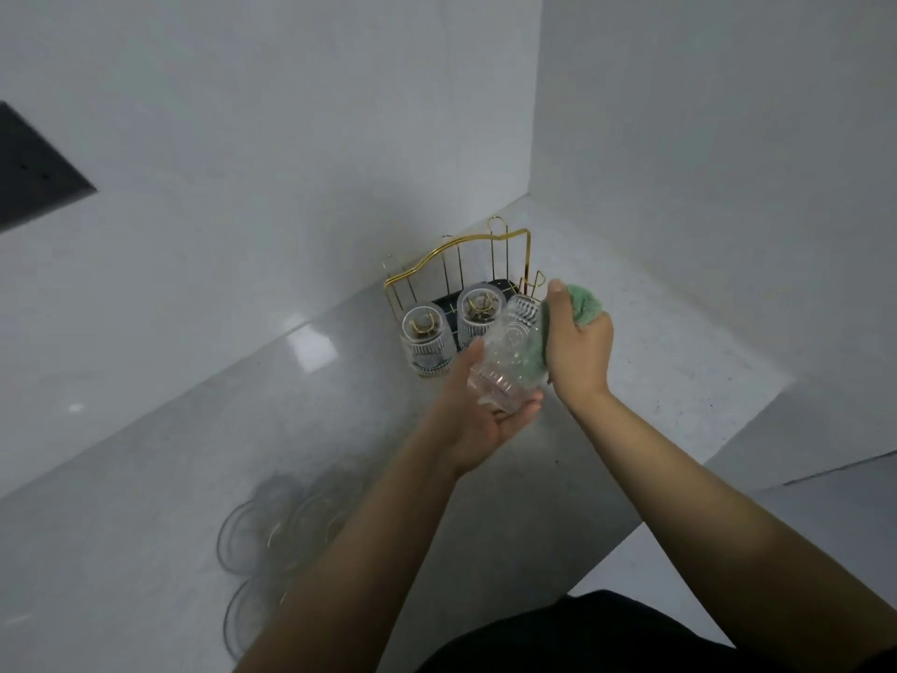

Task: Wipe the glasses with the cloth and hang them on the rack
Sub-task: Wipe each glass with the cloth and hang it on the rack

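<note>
Dim, soft light, glare patch on the counter [310,349], blurred glasses [272,541] below, wide-angle bending

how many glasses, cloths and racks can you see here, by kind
glasses hung on the rack: 2
glass held in the left hand: 1
green cloth in the right hand: 1
gold wire rack: 1
total: 5; blurred glassware nearer the camera not counted

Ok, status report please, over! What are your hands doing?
Left hand holds glass. Right hand wipes it with green cloth. Two glasses on rack. Nothing in the way.
</note>
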The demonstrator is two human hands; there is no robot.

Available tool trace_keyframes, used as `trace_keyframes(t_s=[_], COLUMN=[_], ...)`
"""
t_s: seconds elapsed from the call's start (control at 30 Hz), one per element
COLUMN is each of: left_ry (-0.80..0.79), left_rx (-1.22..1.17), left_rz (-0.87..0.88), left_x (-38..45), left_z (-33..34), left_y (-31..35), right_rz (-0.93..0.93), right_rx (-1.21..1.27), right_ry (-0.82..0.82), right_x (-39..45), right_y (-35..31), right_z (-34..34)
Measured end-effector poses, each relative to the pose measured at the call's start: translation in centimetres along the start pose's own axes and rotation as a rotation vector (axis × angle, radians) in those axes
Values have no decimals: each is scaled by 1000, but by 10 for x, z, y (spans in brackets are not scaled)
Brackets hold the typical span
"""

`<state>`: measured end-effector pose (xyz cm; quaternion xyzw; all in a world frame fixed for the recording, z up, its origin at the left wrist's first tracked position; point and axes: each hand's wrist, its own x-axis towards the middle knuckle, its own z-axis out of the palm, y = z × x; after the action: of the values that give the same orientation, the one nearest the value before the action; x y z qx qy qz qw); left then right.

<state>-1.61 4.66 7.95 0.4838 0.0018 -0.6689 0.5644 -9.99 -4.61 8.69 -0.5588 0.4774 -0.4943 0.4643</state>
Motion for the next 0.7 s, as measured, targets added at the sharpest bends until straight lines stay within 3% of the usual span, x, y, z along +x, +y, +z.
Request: trace_keyframes(t_s=[0.1, 0.27, 0.47, 0.7], left_ry=[67, 213, 377, 487], left_rx=[146, 480, 779, 984], left_rz=[81, 441, 628, 831], left_x=[16, 36, 59, 78], left_z=[16, 31, 45, 75], left_y=[-2, -3, 10, 54], right_rz=[88, 348, 634, 672], right_rx=[7, -25, 113, 21], right_ry=[32, 142, 140, 125], right_x=[21, 53, 75, 99], right_y=[7, 23, 37, 48], right_z=[-3, -5, -7, -13])
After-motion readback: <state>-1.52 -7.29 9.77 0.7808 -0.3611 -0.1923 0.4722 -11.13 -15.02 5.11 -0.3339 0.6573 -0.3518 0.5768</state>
